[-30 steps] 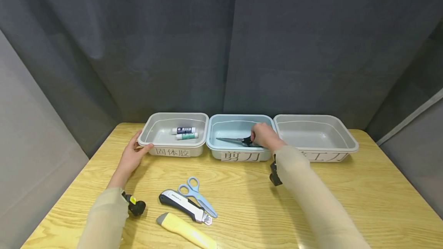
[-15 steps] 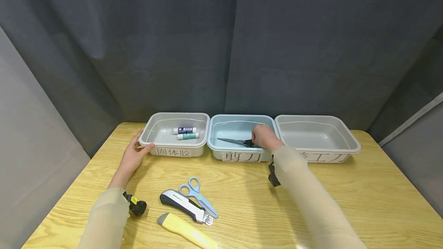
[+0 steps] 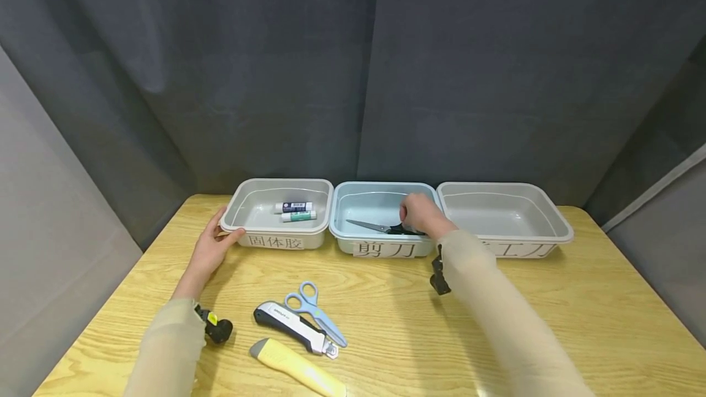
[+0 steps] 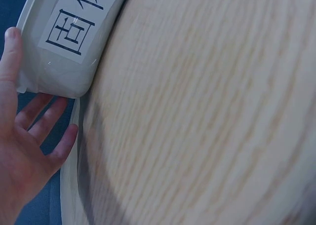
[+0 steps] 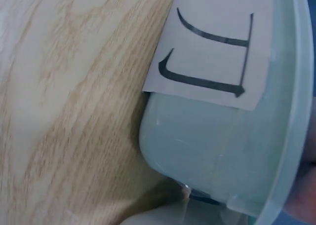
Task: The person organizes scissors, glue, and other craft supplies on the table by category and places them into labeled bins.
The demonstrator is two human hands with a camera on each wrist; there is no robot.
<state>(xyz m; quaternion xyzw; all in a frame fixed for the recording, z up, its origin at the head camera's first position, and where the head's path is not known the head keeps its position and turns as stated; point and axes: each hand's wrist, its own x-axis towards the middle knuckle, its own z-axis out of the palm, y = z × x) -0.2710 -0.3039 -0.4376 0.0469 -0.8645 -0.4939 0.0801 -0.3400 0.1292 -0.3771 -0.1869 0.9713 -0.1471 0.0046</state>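
Note:
My right hand [image 3: 421, 214] reaches into the light blue bin [image 3: 341, 239] in the middle, its fingers curled at the black-handled scissors [image 3: 375, 225]. The scissors lie low in the bin, blades toward the left; the hand partly hides their handles. In the right wrist view only a blurred part of this hand shows behind the bin's rim. My left hand [image 3: 211, 247] holds the left grey bin [image 3: 234, 219] at its near left corner, thumb on the front rim and fingers at the side. Two glue sticks [image 3: 298, 216] lie inside that bin.
Another grey bin [image 3: 562, 234] stands at the right end of the row. On the wooden table [image 3: 386, 323] lie blue scissors [image 3: 320, 314], a black-and-white utility knife [image 3: 292, 326] and a yellow utility knife [image 3: 298, 369]. A dark curtain [image 3: 276, 78] hangs behind.
The black-handled scissors have settled flatter in the blue bin, with more of their handles showing. My right hand has lifted slightly. The left hand keeps its place on the grey bin.

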